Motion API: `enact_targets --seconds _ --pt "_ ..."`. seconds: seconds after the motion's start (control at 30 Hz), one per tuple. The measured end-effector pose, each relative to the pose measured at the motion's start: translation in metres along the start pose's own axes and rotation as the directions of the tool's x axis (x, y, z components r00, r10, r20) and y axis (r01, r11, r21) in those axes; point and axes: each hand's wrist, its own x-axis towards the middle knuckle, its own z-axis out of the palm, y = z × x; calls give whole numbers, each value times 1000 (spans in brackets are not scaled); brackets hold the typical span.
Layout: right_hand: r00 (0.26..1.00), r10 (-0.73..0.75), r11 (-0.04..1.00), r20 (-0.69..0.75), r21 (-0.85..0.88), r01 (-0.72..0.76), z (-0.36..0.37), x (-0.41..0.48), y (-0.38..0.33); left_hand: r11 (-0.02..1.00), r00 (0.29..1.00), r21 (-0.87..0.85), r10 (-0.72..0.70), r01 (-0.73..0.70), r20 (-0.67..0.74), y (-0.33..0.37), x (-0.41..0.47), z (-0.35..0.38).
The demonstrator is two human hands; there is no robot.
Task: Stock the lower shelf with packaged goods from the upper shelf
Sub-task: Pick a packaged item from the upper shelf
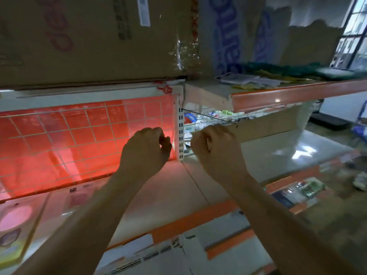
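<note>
My left hand [147, 148] is raised in front of the red-lit wire grid back panel [59, 139], fingers curled into a fist with nothing visible in it. My right hand [216, 149] hovers beside it, just right of the white slotted upright [180, 133]. Its fingers are curled away from me and I see nothing in them. Flat packets [248, 79] and green bundles [297, 70] lie on the upper shelf [288, 96] at the right. Some packaged goods [303, 189] lie on the lower shelf at the right. The middle shelf board [158, 195] is under my hands.
Large cardboard boxes [79, 36] fill the top left. A wire basket [208, 116] with small packs hangs behind the upright. A flat pink and yellow package [17, 225] lies on the shelf at the lower left. Orange price rails edge the shelves.
</note>
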Motion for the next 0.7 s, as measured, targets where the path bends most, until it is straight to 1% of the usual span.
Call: enact_targets --seconds 0.1,0.23,0.37,0.57,0.7 --pt "996 -62 998 -68 5 63 -36 5 6 999 999 -32 8 -10 -42 40 7 -2" --pt "984 -106 994 -145 11 109 -79 18 16 999 995 -43 1 -5 -95 79 26 -14" --pt "972 -96 995 -215 -31 92 -109 41 41 998 984 -8 54 -56 -171 115 53 -29" --pt "965 -52 998 -256 15 58 -128 69 83 996 986 -65 46 -57 -158 154 88 -20" --pt "962 -23 999 -273 33 34 -133 86 106 994 990 -62 82 -90 -114 174 113 -4"
